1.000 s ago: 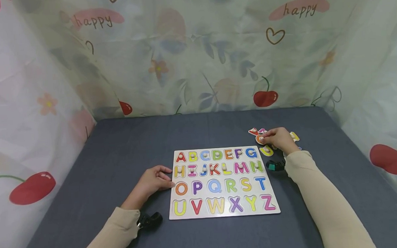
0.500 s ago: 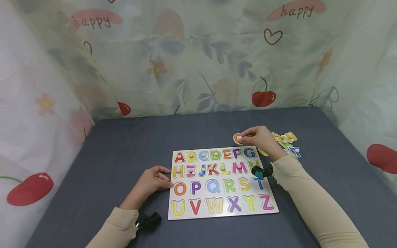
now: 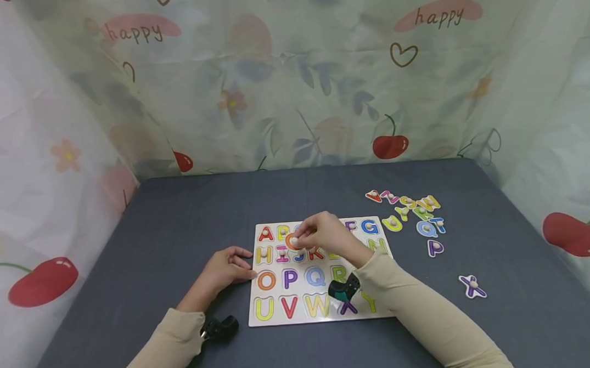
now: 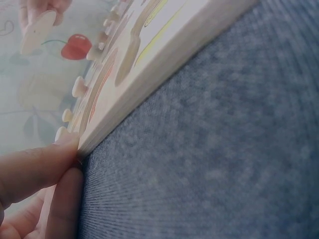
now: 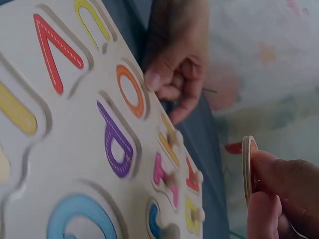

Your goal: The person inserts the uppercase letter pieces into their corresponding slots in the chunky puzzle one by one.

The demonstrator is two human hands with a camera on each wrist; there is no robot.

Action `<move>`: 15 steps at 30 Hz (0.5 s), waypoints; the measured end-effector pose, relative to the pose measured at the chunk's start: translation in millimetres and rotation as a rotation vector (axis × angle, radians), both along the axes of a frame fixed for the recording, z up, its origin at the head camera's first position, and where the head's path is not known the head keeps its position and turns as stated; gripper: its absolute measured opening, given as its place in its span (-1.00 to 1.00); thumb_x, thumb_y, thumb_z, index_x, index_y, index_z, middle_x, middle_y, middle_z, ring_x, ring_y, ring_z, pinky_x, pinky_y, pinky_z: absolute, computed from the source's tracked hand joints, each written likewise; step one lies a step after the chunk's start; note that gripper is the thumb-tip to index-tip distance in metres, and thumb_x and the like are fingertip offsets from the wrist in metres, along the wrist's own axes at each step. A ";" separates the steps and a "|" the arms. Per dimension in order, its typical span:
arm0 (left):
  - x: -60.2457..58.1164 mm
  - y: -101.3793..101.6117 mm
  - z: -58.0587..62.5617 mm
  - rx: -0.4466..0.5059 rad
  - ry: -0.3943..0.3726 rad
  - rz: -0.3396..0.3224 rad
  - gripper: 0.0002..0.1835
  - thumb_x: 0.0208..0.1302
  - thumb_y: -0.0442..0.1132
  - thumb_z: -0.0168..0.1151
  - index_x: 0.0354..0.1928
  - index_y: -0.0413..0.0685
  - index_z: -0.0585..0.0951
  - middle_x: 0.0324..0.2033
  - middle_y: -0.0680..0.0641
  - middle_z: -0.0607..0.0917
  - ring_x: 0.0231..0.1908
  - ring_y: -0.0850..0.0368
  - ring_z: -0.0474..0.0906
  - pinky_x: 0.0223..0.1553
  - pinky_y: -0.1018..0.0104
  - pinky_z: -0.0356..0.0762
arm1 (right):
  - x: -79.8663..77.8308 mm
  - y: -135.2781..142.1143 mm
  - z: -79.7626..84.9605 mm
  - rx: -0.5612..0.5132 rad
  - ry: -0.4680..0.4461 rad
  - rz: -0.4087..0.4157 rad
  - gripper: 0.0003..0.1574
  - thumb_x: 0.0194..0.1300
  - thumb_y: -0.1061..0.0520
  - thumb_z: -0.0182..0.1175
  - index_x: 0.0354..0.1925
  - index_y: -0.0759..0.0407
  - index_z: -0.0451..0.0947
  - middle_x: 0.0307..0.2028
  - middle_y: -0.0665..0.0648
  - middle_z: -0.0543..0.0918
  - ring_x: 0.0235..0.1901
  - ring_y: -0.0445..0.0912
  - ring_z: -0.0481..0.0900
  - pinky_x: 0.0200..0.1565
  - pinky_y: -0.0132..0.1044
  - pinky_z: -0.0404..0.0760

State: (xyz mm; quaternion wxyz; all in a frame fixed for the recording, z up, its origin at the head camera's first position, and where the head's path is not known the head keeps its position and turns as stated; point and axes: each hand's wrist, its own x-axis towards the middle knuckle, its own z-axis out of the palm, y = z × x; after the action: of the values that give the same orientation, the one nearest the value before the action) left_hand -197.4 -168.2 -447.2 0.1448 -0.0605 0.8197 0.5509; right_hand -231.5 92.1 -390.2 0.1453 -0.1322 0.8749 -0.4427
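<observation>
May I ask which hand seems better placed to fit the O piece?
Probably the right hand: it pinches the orange O piece above the alphabet board, while the left hand touches its edge.

dark grey table [image 3: 217,209], pale printed curtain [image 3: 288,19] behind, red cherry [image 3: 390,147], orange flower [image 3: 232,103], brown heart [image 3: 403,54]

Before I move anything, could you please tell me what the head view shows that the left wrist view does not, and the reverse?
Only the head view shows the purple X piece and the purple P piece lying loose.

Only the left wrist view shows the pale back of the orange O piece.

Both show the alphabet puzzle board, the left hand touching its edge, and the right hand holding the orange O piece.
</observation>
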 end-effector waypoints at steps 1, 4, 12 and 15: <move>-0.2 -0.3 -0.4 -0.002 0.001 -0.002 -0.46 -0.10 -0.41 0.53 0.00 -0.28 0.54 -0.52 -0.05 0.61 -0.51 0.19 0.57 -0.44 0.37 0.54 | 3.3 -6.6 -1.4 0.002 0.001 0.019 -0.89 0.11 0.12 0.43 -0.36 0.11 0.71 -0.48 0.00 0.71 -0.42 -0.02 0.67 -0.37 -0.25 0.56; -0.4 -0.5 -1.5 0.003 -0.004 0.005 -0.47 -0.11 -0.42 0.53 -0.02 -0.26 0.56 -0.53 -0.04 0.62 -0.52 0.19 0.57 -0.45 0.37 0.54 | 11.0 -24.4 -7.4 0.013 0.013 0.076 -0.90 0.09 0.13 0.44 -0.40 0.10 0.71 -0.52 -0.03 0.70 -0.49 -0.12 0.65 -0.44 -0.36 0.52; -1.6 -1.9 -3.0 -0.004 0.015 -0.024 -0.46 -0.09 -0.39 0.52 0.00 -0.28 0.55 -0.52 -0.02 0.63 -0.52 0.24 0.55 -0.44 0.38 0.53 | 25.7 -53.7 -21.5 0.025 -0.017 0.145 -0.90 0.05 0.15 0.46 -0.48 0.07 0.69 -0.61 -0.06 0.67 -0.62 -0.29 0.52 -0.53 -0.43 0.41; -1.4 -2.1 -2.5 -0.002 0.027 -0.036 -0.45 -0.09 -0.40 0.51 0.01 -0.31 0.54 -0.51 -0.01 0.63 -0.52 0.25 0.55 -0.44 0.39 0.53 | 29.0 -59.2 -26.7 0.008 -0.038 0.134 -0.87 0.03 0.16 0.47 -0.52 0.07 0.67 -0.64 -0.05 0.65 -0.64 -0.27 0.51 -0.55 -0.42 0.41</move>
State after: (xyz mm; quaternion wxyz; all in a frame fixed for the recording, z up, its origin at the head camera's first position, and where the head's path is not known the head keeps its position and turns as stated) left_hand -198.7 -170.3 -449.7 0.1432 -0.0385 0.8230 0.5484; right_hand -202.5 32.9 -417.0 0.1915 -0.1816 0.8629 -0.4311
